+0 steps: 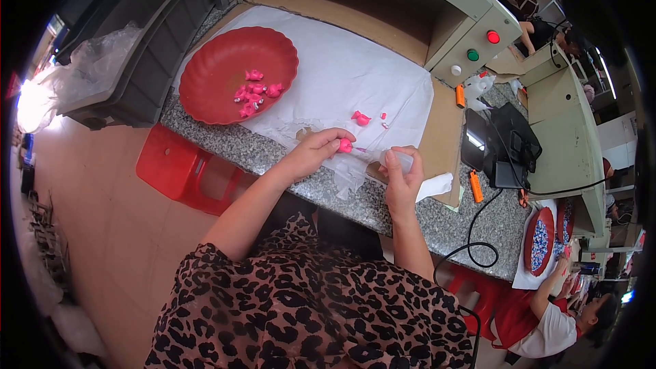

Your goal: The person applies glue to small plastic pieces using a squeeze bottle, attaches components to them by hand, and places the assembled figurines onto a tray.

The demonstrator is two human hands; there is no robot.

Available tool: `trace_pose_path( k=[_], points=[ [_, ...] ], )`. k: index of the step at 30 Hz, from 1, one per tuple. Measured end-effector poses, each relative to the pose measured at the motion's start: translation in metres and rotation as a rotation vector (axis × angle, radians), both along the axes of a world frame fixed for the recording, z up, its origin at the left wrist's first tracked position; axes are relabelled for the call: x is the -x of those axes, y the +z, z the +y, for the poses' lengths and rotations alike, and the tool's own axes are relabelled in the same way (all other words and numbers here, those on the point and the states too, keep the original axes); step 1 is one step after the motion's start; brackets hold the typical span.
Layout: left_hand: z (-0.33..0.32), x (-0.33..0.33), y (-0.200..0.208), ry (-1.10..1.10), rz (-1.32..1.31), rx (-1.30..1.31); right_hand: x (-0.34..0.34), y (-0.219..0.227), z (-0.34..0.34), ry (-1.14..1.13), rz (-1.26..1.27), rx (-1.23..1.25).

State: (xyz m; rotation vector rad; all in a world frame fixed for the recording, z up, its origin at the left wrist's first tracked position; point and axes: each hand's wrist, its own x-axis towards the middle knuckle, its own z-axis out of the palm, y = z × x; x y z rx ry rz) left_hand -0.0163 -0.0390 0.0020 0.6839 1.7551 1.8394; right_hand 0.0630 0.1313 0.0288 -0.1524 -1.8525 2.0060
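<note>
My left hand [318,150] pinches a small bright pink figure [345,145] between thumb and fingertips. In my right hand [404,181] is a translucent white squeeze bottle [404,162], tilted so its thin nozzle points left at the figure. Whether the tip touches the figure is too small to tell. Just beyond my hands, another pink figure [361,118] lies on the white paper [335,61], with two tiny pink pieces [384,120] beside it. A red scalloped dish [212,68] at the far left holds several pink figures [254,89] with small shiny parts.
A grey crate [147,61] with clear plastic bags stands left; a red stool [178,167] sits below the bench. The machine housing [471,41] has coloured buttons. Orange lighters [475,186], a phone [475,138], a black bag [516,140] and a cable lie right. A person [547,324] works lower right.
</note>
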Motion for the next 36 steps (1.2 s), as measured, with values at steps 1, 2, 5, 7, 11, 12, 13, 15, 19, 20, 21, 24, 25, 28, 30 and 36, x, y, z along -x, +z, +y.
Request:
trace_pose_path(
  k=[1, 2, 5, 7, 11, 12, 13, 15, 19, 20, 21, 24, 25, 28, 30, 36],
  points=[
    [-0.0002, -0.0003, 0.0000, -0.003, 0.009, 0.006, 0.0003, -0.0003, -0.0003, 0.001, 0.000, 0.000],
    [-0.0003, -0.0008, 0.0002, -0.002, 0.008, 0.006, 0.0007, -0.0008, -0.0005, -0.001, 0.014, -0.009],
    [0.0004, -0.0015, 0.0012, 0.003, -0.014, 0.002, 0.0009, -0.0004, -0.0003, -0.009, 0.028, -0.037],
    [-0.0001, -0.0016, 0.0015, 0.002, -0.004, 0.012, 0.0009, -0.0011, 0.0001, -0.010, 0.028, -0.055],
    [0.0019, -0.0039, 0.0038, 0.041, 0.120, 0.009, -0.0012, -0.0011, -0.0002, -0.005, 0.021, -0.069],
    [0.0020, -0.0043, 0.0040, 0.051, 0.122, 0.032, -0.0019, -0.0005, -0.0010, -0.006, 0.016, -0.079],
    [0.0021, -0.0046, 0.0040, 0.061, 0.124, 0.054, -0.0024, -0.0008, -0.0014, -0.006, 0.016, -0.078],
    [0.0026, -0.0049, 0.0040, 0.069, 0.116, 0.062, -0.0031, -0.0013, -0.0020, -0.001, 0.022, -0.068],
    [0.0028, -0.0045, 0.0018, 0.078, 0.078, 0.061, -0.0036, -0.0013, -0.0042, -0.003, 0.023, -0.065],
    [0.0029, -0.0045, 0.0019, 0.078, 0.078, 0.063, -0.0034, -0.0004, -0.0051, -0.010, 0.031, -0.063],
    [0.0030, -0.0043, 0.0018, 0.080, 0.073, 0.056, -0.0033, 0.0003, -0.0057, -0.019, 0.037, -0.064],
    [0.0033, -0.0037, 0.0005, 0.081, 0.068, 0.040, -0.0037, -0.0004, -0.0053, -0.011, 0.021, -0.051],
    [0.0033, -0.0036, -0.0001, 0.082, 0.068, 0.032, -0.0038, -0.0006, -0.0054, -0.010, 0.021, -0.050],
    [0.0037, -0.0031, -0.0023, 0.083, 0.070, 0.003, -0.0039, -0.0012, -0.0058, -0.004, 0.005, -0.039],
    [0.0037, -0.0031, -0.0026, 0.084, 0.063, 0.004, -0.0036, -0.0014, -0.0061, -0.030, 0.011, -0.038],
    [0.0050, -0.0041, -0.0050, 0.110, 0.050, -0.037, -0.0046, -0.0035, -0.0072, -0.038, 0.004, -0.037]
  ],
)
